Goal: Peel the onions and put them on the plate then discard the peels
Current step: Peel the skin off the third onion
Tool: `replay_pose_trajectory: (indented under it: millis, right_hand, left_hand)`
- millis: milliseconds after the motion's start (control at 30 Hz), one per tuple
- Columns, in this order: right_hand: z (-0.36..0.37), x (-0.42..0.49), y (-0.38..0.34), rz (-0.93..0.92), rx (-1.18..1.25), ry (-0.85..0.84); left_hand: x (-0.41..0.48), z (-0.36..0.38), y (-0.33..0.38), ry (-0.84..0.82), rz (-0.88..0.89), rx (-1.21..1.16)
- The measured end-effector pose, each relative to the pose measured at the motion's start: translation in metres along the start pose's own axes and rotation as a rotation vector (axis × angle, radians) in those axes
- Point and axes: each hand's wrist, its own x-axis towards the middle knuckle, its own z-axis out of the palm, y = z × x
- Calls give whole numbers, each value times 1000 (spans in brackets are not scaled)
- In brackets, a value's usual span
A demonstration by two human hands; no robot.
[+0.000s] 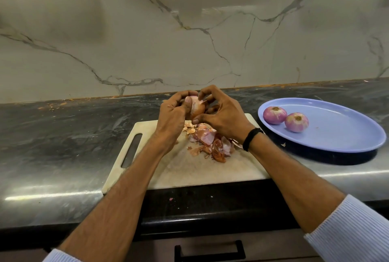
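Peeling is going on above the cutting board (189, 174), the left hand (174, 111) wrapping its grip round the onion (195, 107) while the right hand (224, 114) is pinching the loose skin (202, 103), which likely needs tearing away before plating.

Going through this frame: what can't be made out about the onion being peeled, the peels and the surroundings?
All in the head view:
- Onion: the left hand and right hand cover most of it, so the skin left is unclear.
- Peels: the right wrist hides the pile's right edge.
- Plated onions: undersides face away.
- Drawer handle: cut off by the bottom edge.
- Bin for the peels: none in frame.
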Motion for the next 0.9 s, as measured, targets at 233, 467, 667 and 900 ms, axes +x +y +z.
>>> replay_pose_trajectory:
  millis: [233,467,667,900]
  right_hand:
    - [3,0,4,-32,-21,57]
    - [3,0,6,-60,-50,54]
    - [7,1,10,-115,-88,109]
    - [4,1,12,-105,-91,81]
  left_hand:
    - [1,0,-1,35,18,8]
    - [-1,0,-1,28,86,61]
    - [-2,1,2,37,97,38]
    - [-3,1,0,7,112,63]
